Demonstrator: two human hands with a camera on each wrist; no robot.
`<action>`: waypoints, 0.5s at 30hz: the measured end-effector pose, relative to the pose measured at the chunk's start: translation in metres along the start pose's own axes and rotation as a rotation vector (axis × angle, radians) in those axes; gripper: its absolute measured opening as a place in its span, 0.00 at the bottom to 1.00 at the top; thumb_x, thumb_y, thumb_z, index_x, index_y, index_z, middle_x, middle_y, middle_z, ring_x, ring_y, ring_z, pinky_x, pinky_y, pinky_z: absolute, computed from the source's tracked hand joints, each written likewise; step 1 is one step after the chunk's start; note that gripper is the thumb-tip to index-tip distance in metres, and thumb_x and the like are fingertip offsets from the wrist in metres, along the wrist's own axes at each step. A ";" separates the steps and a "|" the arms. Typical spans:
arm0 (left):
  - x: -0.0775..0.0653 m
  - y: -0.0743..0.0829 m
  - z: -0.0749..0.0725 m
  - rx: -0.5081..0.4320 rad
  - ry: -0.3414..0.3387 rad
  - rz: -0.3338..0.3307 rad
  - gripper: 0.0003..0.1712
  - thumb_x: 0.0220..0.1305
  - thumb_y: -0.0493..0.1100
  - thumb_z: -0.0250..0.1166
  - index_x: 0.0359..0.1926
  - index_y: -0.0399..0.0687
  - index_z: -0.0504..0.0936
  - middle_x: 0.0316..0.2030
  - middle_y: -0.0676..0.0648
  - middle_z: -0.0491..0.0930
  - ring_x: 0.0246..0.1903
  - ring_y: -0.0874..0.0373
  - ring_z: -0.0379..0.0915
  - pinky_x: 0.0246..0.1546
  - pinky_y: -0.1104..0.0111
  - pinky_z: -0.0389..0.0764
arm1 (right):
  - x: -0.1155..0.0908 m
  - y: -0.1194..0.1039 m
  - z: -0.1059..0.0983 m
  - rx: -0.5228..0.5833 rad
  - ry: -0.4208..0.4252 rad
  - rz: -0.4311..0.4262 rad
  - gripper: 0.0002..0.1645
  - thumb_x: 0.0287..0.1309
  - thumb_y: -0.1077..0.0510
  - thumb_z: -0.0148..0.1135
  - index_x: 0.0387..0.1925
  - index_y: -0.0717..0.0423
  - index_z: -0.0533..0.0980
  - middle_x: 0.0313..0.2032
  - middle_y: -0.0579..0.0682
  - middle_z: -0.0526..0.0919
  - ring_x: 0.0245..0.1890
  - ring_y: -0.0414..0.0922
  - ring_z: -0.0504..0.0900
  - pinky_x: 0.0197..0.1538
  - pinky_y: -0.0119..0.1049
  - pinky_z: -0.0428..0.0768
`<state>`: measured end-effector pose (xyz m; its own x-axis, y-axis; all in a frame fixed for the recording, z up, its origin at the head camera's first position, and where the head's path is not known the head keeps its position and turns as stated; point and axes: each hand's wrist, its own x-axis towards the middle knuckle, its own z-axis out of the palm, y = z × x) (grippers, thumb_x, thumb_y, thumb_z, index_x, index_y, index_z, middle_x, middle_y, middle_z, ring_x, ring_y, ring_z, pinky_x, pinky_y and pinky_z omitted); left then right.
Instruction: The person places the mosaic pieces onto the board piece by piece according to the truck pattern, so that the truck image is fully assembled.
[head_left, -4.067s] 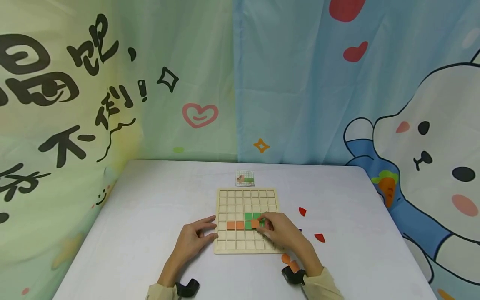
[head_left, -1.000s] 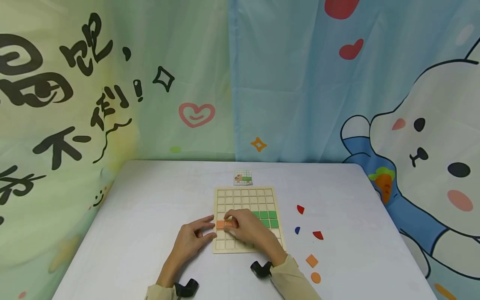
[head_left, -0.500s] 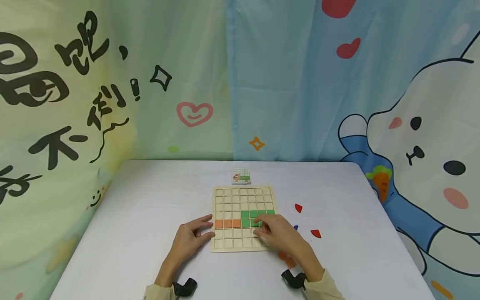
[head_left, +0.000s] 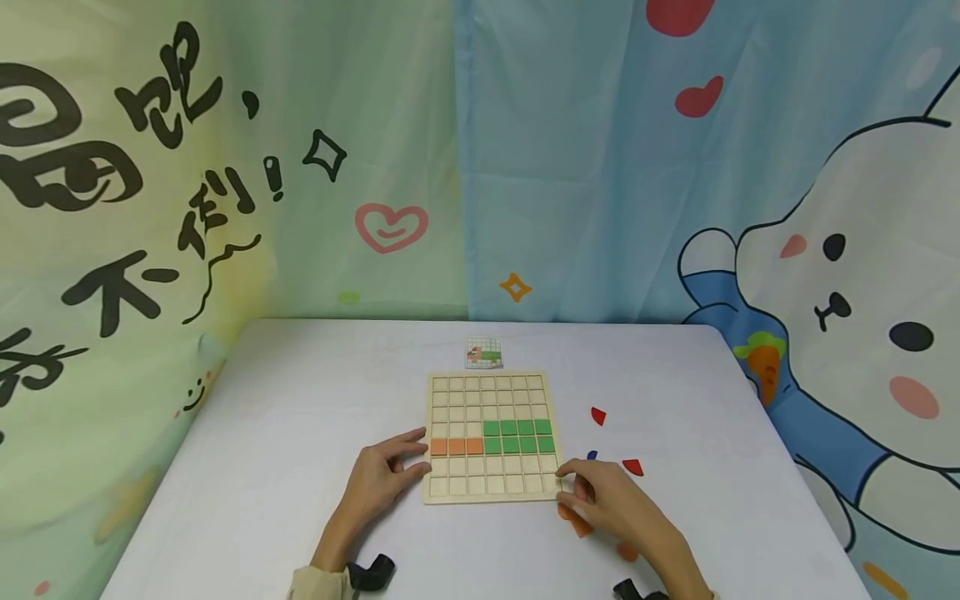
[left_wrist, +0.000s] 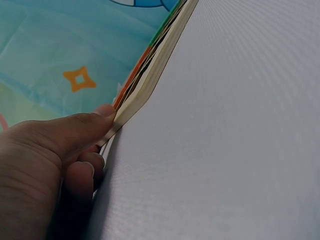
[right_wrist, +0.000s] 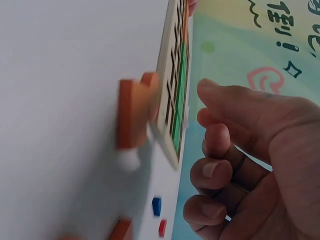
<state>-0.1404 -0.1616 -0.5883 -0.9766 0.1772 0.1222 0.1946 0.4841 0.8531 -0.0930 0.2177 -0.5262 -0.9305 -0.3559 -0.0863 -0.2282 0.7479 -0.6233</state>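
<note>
A pale wooden grid board [head_left: 487, 487] lies flat on the table. A row of orange squares [head_left: 457, 447] sits in its left cells, joined on the right by two rows of green squares [head_left: 517, 436]. My left hand [head_left: 382, 475] touches the board's left edge with thumb and forefinger apart; the thumb [left_wrist: 90, 125] rests against the edge in the left wrist view. Just past the board's lower right side, my right hand [head_left: 611, 500] hovers with nothing between thumb and forefinger, its other fingers bent [right_wrist: 210, 172]. Loose orange pieces [head_left: 580, 524] lie below it, partly covered.
Behind the board lies a small picture card [head_left: 483, 353] with a grid. Two red pieces [head_left: 597, 416] and a blue piece [head_left: 592, 455], partly hidden, are on the white table [head_left: 315, 375] to the right. A printed curtain [head_left: 570, 167] hangs behind.
Orange squares were set in the left cells and more green ones became visible. The right hand withdrew from the board to its lower right. The left hand stayed at the left edge.
</note>
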 end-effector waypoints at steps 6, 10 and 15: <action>0.000 -0.001 0.000 0.010 0.006 0.019 0.17 0.55 0.42 0.82 0.47 0.48 0.93 0.60 0.46 0.88 0.19 0.71 0.63 0.22 0.77 0.66 | -0.019 0.009 -0.005 0.042 -0.031 0.028 0.18 0.67 0.46 0.73 0.49 0.52 0.85 0.21 0.34 0.74 0.23 0.28 0.69 0.33 0.27 0.75; 0.000 0.000 0.001 0.020 0.009 0.028 0.16 0.56 0.42 0.82 0.47 0.47 0.93 0.60 0.46 0.88 0.19 0.72 0.63 0.22 0.77 0.67 | -0.028 0.015 -0.008 0.050 -0.061 0.032 0.12 0.65 0.53 0.74 0.48 0.51 0.85 0.22 0.34 0.73 0.22 0.28 0.68 0.29 0.26 0.71; 0.000 0.000 0.001 0.026 0.015 0.027 0.16 0.56 0.42 0.82 0.46 0.48 0.93 0.59 0.47 0.88 0.19 0.72 0.63 0.21 0.76 0.67 | -0.035 0.020 -0.008 0.050 -0.071 0.005 0.10 0.63 0.55 0.75 0.45 0.49 0.85 0.22 0.33 0.73 0.23 0.27 0.67 0.29 0.26 0.70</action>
<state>-0.1400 -0.1604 -0.5888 -0.9720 0.1783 0.1529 0.2234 0.5010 0.8361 -0.0672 0.2496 -0.5292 -0.9086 -0.3925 -0.1427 -0.2079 0.7214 -0.6606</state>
